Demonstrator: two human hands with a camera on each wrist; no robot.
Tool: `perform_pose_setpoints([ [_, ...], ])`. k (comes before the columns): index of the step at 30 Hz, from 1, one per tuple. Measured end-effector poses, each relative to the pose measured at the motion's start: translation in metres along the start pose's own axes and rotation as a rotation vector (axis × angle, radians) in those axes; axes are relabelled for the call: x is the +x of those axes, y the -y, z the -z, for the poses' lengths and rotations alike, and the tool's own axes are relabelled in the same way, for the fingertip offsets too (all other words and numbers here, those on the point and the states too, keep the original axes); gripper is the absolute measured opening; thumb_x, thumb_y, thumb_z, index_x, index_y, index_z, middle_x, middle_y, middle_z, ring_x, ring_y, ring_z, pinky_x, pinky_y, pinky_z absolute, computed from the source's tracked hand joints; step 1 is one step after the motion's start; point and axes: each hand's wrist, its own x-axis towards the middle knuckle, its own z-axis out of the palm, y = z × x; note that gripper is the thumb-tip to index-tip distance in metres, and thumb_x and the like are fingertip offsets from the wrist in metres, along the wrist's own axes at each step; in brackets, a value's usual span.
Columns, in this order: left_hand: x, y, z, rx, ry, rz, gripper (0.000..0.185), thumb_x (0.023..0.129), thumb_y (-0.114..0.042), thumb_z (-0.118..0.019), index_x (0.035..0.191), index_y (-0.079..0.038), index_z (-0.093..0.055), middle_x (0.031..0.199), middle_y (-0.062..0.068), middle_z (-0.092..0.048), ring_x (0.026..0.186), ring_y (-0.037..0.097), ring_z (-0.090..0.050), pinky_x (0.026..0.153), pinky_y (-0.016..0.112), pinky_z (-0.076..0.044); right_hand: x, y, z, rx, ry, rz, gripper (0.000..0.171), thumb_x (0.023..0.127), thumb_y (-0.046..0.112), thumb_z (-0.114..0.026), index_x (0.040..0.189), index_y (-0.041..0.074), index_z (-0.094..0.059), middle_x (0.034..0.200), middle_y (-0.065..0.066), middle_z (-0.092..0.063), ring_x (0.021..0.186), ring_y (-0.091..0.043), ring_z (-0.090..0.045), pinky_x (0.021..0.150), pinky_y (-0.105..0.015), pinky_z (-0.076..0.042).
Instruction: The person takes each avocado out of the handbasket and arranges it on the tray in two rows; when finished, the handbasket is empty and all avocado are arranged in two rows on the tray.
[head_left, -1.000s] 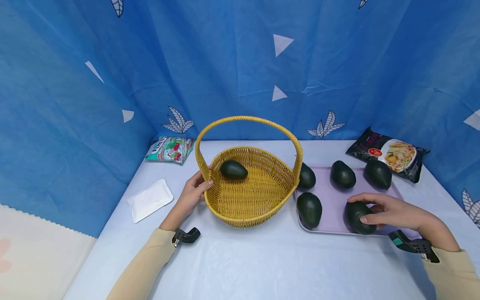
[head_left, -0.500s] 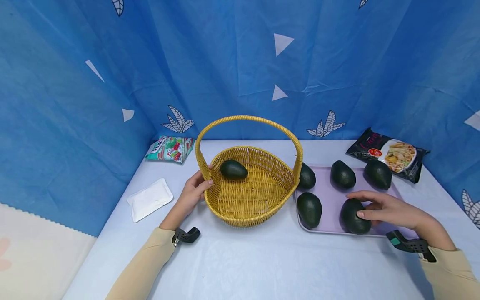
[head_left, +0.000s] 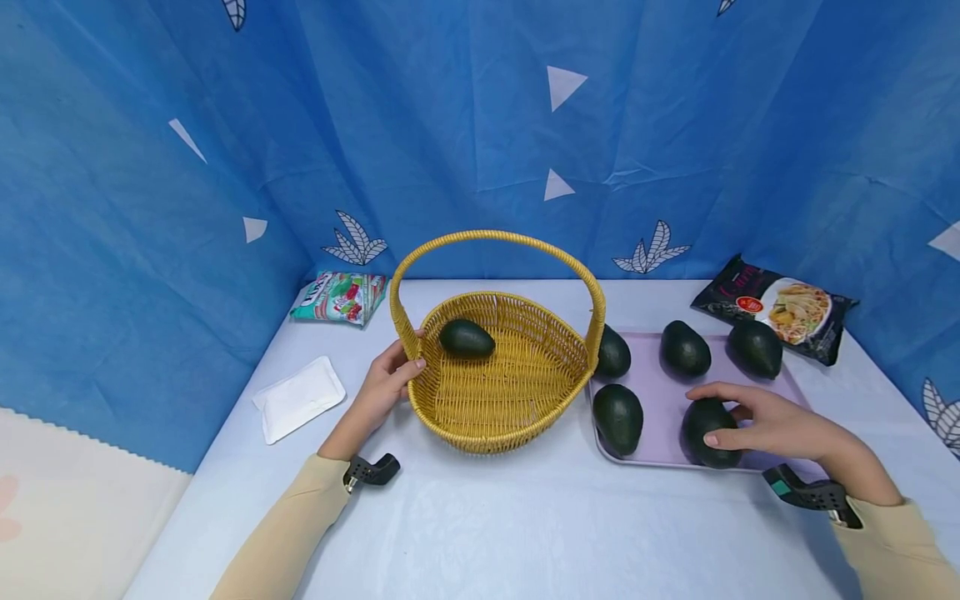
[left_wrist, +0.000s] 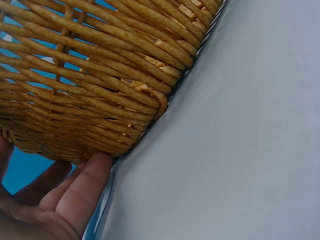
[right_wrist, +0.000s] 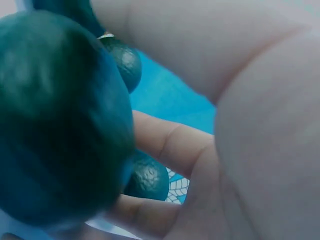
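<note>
A yellow wicker basket (head_left: 487,400) with a tall arched handle stands mid-table, one dark green avocado (head_left: 467,339) inside at its left. My left hand (head_left: 384,385) holds the basket's left side by the handle's foot, thumb over the rim. In the left wrist view, fingers (left_wrist: 82,195) press the woven outer wall from below. Over the lilac tray (head_left: 667,408), my right hand (head_left: 776,427) grips another avocado (head_left: 696,433) between thumb and fingers. That avocado (right_wrist: 60,120) fills the left of the right wrist view. Several more avocados (head_left: 618,420) lie on the tray.
A black noodle packet (head_left: 780,308) lies behind the tray at back right. At back left is a green and red snack packet (head_left: 341,298), with a flat white packet (head_left: 302,400) nearer the front. Blue curtain (head_left: 480,125) hangs behind the table.
My right hand has shifted slightly left, and the avocado in its grip has moved a little left and turned. The left hand and basket stay put.
</note>
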Motion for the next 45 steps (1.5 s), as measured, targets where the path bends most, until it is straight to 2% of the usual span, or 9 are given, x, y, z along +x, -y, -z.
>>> perform_pose_setpoints([
  [2,0.002,0.004,0.001,0.009,-0.002,0.0,0.054,0.097,-0.016,-0.056,0.149,-0.021,-0.04,0.142,0.017,-0.048,0.114,0.018,-0.051,0.08,0.019,-0.053,0.001,0.003,-0.001,-0.013,0.004,-0.017,0.052,0.084,0.028,-0.073,0.13,0.01,-0.056,0.133,-0.017,-0.058,0.114,-0.015,-0.053,0.085,-0.059,-0.051],
  [4,0.002,0.002,0.002,0.01,0.002,0.009,0.054,0.097,-0.015,-0.056,0.149,-0.021,-0.04,0.143,0.017,-0.048,0.109,0.016,-0.051,0.074,0.017,-0.052,0.002,0.004,-0.002,-0.024,0.006,-0.03,0.053,0.083,0.03,-0.074,0.13,0.01,-0.057,0.132,-0.017,-0.058,0.113,-0.029,-0.053,0.085,-0.058,-0.051],
  [7,0.0,-0.004,0.002,0.008,0.013,0.006,0.055,0.098,-0.013,-0.054,0.15,-0.017,-0.038,0.143,0.02,-0.047,0.106,0.014,-0.052,0.071,0.016,-0.052,0.002,0.005,-0.002,-0.011,0.008,-0.035,0.053,0.082,0.029,-0.074,0.129,0.011,-0.057,0.132,-0.016,-0.058,0.113,-0.033,-0.051,0.085,-0.06,-0.049],
  [11,-0.006,-0.02,-0.001,0.018,0.023,-0.004,0.056,0.097,-0.011,-0.053,0.15,-0.01,-0.036,0.142,0.023,-0.046,0.109,0.012,-0.051,0.081,0.017,-0.052,0.002,0.004,-0.001,-0.002,0.018,-0.021,0.055,0.081,0.027,-0.073,0.131,0.011,-0.055,0.134,-0.018,-0.056,0.115,-0.039,-0.05,0.086,-0.067,-0.047],
  [16,-0.009,-0.028,-0.002,0.027,0.013,0.014,0.054,0.097,-0.011,-0.054,0.149,-0.01,-0.038,0.142,0.023,-0.047,0.11,0.015,-0.051,0.081,0.016,-0.051,0.003,0.004,0.0,0.008,0.029,-0.01,0.063,0.081,0.028,-0.072,0.137,0.009,-0.05,0.14,-0.022,-0.05,0.123,-0.047,-0.044,0.088,-0.072,-0.042],
  [23,-0.009,-0.028,-0.002,0.015,0.024,0.02,0.055,0.097,-0.012,-0.054,0.149,-0.011,-0.037,0.143,0.023,-0.046,0.116,0.024,-0.05,0.082,0.021,-0.055,0.002,0.005,-0.001,0.012,0.035,-0.033,0.064,0.082,0.029,-0.072,0.138,0.007,-0.05,0.141,-0.023,-0.049,0.123,-0.048,-0.042,0.089,-0.07,-0.043],
  [28,-0.009,-0.027,-0.003,0.007,0.028,0.031,0.056,0.097,-0.012,-0.054,0.15,-0.012,-0.036,0.143,0.023,-0.046,0.112,0.021,-0.052,0.078,0.021,-0.057,0.0,0.004,0.0,0.023,0.039,-0.037,0.064,0.083,0.029,-0.072,0.138,0.007,-0.049,0.142,-0.025,-0.048,0.124,-0.05,-0.043,0.086,-0.071,-0.044],
  [35,0.002,-0.002,0.001,-0.009,0.015,0.032,0.055,0.098,-0.013,-0.054,0.15,-0.018,-0.037,0.145,0.02,-0.045,0.109,0.017,-0.053,0.07,0.019,-0.056,-0.003,0.005,0.004,0.03,0.03,-0.047,0.066,0.083,0.029,-0.072,0.14,0.004,-0.047,0.142,-0.027,-0.047,0.122,-0.05,-0.045,0.083,-0.065,-0.049],
  [45,0.001,0.001,0.0,-0.004,0.01,-0.001,0.054,0.097,-0.017,-0.056,0.149,-0.022,-0.04,0.142,0.019,-0.048,0.107,0.016,-0.056,0.073,0.022,-0.058,-0.009,0.01,0.013,0.028,-0.009,-0.044,0.065,0.087,0.022,-0.07,0.142,0.001,-0.042,0.141,-0.032,-0.042,0.112,-0.05,-0.054,0.076,-0.059,-0.054],
])
